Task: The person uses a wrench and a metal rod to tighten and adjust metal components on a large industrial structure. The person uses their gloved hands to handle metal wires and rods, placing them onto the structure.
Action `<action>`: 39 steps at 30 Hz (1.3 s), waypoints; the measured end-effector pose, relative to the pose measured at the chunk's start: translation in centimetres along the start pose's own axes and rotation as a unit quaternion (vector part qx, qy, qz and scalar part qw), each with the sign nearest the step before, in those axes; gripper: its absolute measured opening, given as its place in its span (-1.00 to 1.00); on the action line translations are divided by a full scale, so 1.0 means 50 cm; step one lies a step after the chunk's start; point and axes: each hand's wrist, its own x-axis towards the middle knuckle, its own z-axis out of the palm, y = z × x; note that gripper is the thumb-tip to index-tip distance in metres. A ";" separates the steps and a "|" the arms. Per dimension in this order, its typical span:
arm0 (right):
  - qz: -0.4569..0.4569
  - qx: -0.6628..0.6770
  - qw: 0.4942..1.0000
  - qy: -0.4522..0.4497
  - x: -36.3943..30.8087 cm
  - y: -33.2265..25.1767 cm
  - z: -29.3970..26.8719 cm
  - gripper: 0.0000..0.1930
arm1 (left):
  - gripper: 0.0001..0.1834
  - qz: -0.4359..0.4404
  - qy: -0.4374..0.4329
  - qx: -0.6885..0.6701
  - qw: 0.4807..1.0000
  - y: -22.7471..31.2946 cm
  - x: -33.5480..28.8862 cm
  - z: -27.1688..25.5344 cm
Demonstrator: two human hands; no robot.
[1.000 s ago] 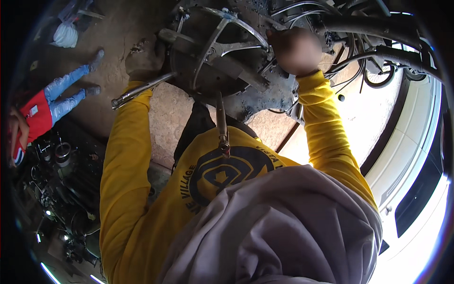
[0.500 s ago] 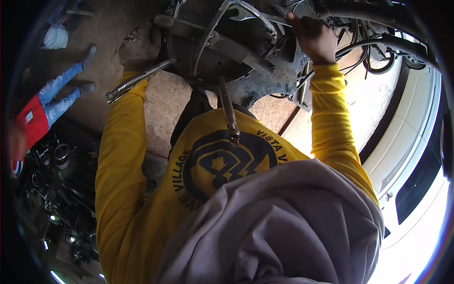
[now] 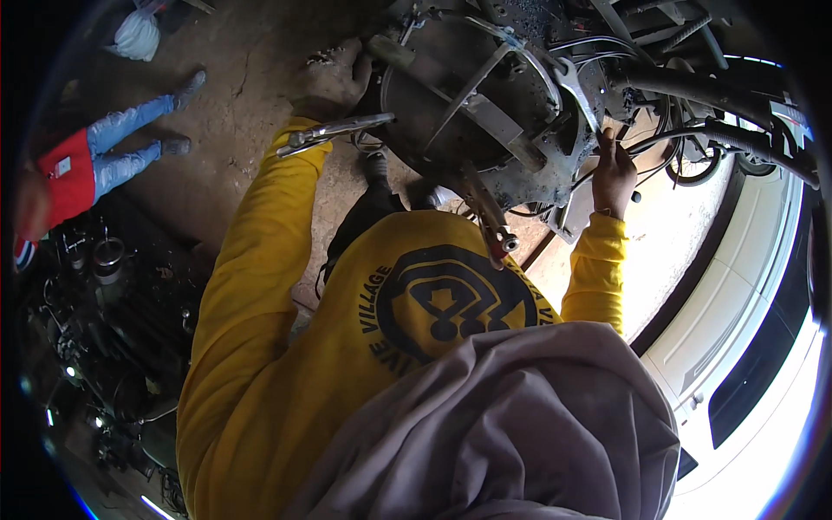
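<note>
I judge work at the metal frame (image 3: 504,130) unfinished: right hand (image 3: 615,178), two o'clock, fingers clamped on a wrench (image 3: 583,101); left hand (image 3: 329,84), eleven o'clock, I cannot tell.

cam: left head fisheye, super wide | aim: looking down over the shirt (image 3: 381,316) | range: grey cloth (image 3: 520,416) crazy close, left hand (image 3: 336,80) and right hand (image 3: 614,176) farther out up top | rim: vehicle (image 3: 732,299) curving along the right edge

Person in red (image 3: 69,186): blue jeans, feet on the brown floor (image 3: 238,130), near its left edge.
White bag (image 3: 137,36): rumpled, at the floor's upper-left corner.
Dark machinery (image 3: 113,321): jumbled, lower left.
White vehicle (image 3: 737,286): dark window, along the floor's right edge.
</note>
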 end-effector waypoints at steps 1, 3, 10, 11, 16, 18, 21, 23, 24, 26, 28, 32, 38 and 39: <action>0.018 0.051 0.998 0.017 -0.008 -0.005 -0.001 -0.40 | -0.75 0.003 0.003 -0.004 1.000 -0.001 0.002 -0.002; 0.040 0.037 0.998 0.015 -0.011 0.000 -0.003 -0.41 | -0.75 0.000 0.000 -0.062 0.998 -0.004 0.009 -0.008; 0.212 0.142 0.965 0.060 -0.100 -0.008 0.005 -0.39 | -0.58 0.048 -0.046 -0.115 0.991 -0.036 0.005 0.015; 0.248 0.182 0.950 0.060 -0.119 -0.007 0.005 -0.40 | -0.55 0.053 -0.064 -0.120 0.989 -0.034 0.009 0.011; 0.333 0.228 0.909 0.104 -0.205 -0.044 0.012 -0.44 | -0.46 0.116 -0.085 -0.082 0.986 -0.041 0.009 -0.010; 0.346 0.192 0.912 0.105 -0.239 -0.038 0.016 -0.45 | -0.41 0.102 -0.105 -0.141 0.979 -0.046 0.019 -0.013; 0.359 0.140 0.915 0.119 -0.280 -0.054 0.024 -0.45 | -0.37 0.102 -0.153 -0.223 0.957 -0.055 0.037 -0.013; 0.389 0.155 0.899 0.126 -0.308 -0.065 0.031 -0.45 | -0.36 0.091 -0.199 -0.224 0.950 -0.056 0.043 -0.025; 0.396 0.159 0.896 0.124 -0.317 -0.082 0.030 -0.45 | -0.35 0.073 -0.239 -0.220 0.943 -0.055 0.046 -0.026; 0.380 0.177 0.896 0.144 -0.334 -0.088 0.041 -0.43 | -0.34 0.097 -0.210 -0.267 0.936 -0.062 0.047 -0.015; 0.380 0.175 0.897 0.139 -0.345 -0.088 0.050 -0.41 | -0.33 0.114 -0.181 -0.303 0.929 -0.075 0.039 -0.001; 0.375 0.244 0.886 0.125 -0.382 -0.052 0.065 -0.44 | -0.37 0.146 -0.173 -0.314 0.922 -0.086 0.045 0.020; 0.375 0.235 0.891 0.102 -0.364 -0.053 0.071 -0.46 | -0.50 0.151 -0.261 -0.207 0.931 -0.108 0.049 0.046; 0.381 0.206 0.897 0.089 -0.360 -0.043 0.068 -0.46 | -0.51 0.184 -0.229 -0.204 0.934 -0.100 0.057 0.039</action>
